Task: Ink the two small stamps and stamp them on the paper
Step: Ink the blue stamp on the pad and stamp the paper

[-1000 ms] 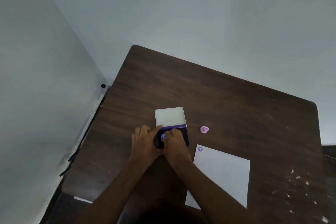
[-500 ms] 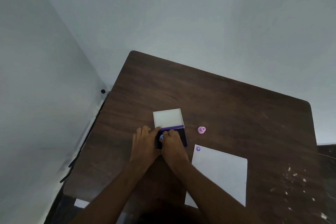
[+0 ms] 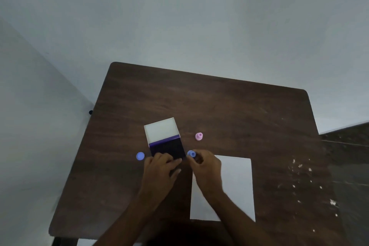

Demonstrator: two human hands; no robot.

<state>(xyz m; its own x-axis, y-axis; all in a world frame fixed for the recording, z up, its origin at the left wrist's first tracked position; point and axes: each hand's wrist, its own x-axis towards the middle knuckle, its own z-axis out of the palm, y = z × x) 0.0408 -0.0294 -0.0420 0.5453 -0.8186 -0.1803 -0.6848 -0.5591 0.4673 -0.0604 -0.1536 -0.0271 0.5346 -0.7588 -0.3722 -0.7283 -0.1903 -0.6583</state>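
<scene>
Right hand (image 3: 207, 166) pinches the blue stamp (image 3: 191, 154) just right of the ink pad (image 3: 168, 149), hiding the paper's (image 3: 235, 185) far-left corner. Left hand (image 3: 161, 170), fingers spread, covers the pad's near edge. Pink stamp (image 3: 199, 136) sits farther right.

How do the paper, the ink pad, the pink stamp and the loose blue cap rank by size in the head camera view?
1. The white paper, largest, though the right hand covers part of it.
2. The open ink pad, lid included.
3. The pink stamp and the loose blue cap look about alike; I can't rank them.
</scene>
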